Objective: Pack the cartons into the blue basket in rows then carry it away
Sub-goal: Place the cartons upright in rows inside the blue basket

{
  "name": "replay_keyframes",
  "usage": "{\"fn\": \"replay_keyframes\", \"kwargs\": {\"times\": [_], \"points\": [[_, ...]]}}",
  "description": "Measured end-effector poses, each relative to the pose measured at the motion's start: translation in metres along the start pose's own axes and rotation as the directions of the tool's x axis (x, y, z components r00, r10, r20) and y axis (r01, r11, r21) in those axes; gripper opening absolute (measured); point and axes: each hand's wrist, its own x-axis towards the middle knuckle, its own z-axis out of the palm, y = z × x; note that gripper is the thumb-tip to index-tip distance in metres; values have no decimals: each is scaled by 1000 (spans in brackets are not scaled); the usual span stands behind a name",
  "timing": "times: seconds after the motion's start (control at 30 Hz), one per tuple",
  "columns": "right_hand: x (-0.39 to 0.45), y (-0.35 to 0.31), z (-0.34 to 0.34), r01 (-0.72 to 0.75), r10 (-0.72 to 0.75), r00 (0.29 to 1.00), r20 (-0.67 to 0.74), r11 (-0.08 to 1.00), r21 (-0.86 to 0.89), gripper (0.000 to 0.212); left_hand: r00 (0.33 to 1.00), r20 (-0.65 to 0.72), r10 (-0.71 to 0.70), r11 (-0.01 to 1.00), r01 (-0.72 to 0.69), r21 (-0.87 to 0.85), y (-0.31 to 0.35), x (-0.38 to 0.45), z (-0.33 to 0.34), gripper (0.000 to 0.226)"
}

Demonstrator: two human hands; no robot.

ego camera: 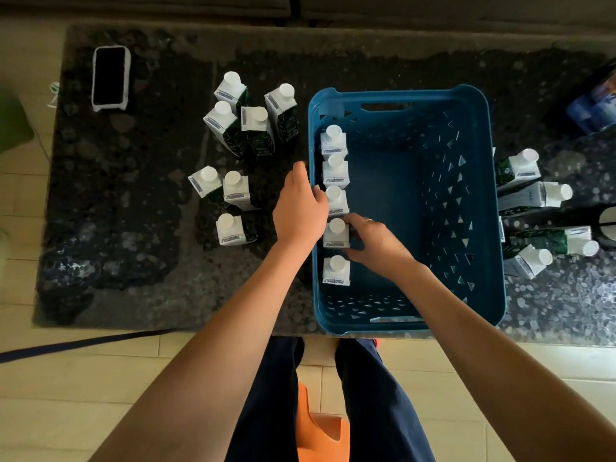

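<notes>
The cartons' printed labels are too small and blurred to read. Five cartons [335, 203] stand in a row along the left wall of the blue basket [480, 201] on the dark worktop [140, 211]. The right hand [375, 243] has its grip curled round the fourth carton [336, 233]; the left hand [300, 206] lies over the basket's left rim, fingers bent against the third carton [336, 201].

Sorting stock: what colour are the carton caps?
White, on every carton cap; clearest in the head view.
</notes>
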Motion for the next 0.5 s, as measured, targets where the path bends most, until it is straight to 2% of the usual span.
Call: {"fn": "replay_keyframes", "kwargs": {"times": [0.13,0.3,0.4,0.5], "points": [[1,-3,0,-1,1,999,-35,1000,2,54,1000,-1,-2,1000,2,9,1,0,1,24],[0,1,-10,-23,23,999,28,1000,13,51,1000,3,-2,1000,2,-3,0,0,1,23],[3,8,-23,-52,52,996,-74,999,3,50,1000,7,-4,1000,4,-25,0,0,1,24],[17,2,-34,-6,2,990,-142,1000,-26,57,1000,5,-12,999,12,-41,0,0,2,25]]}}
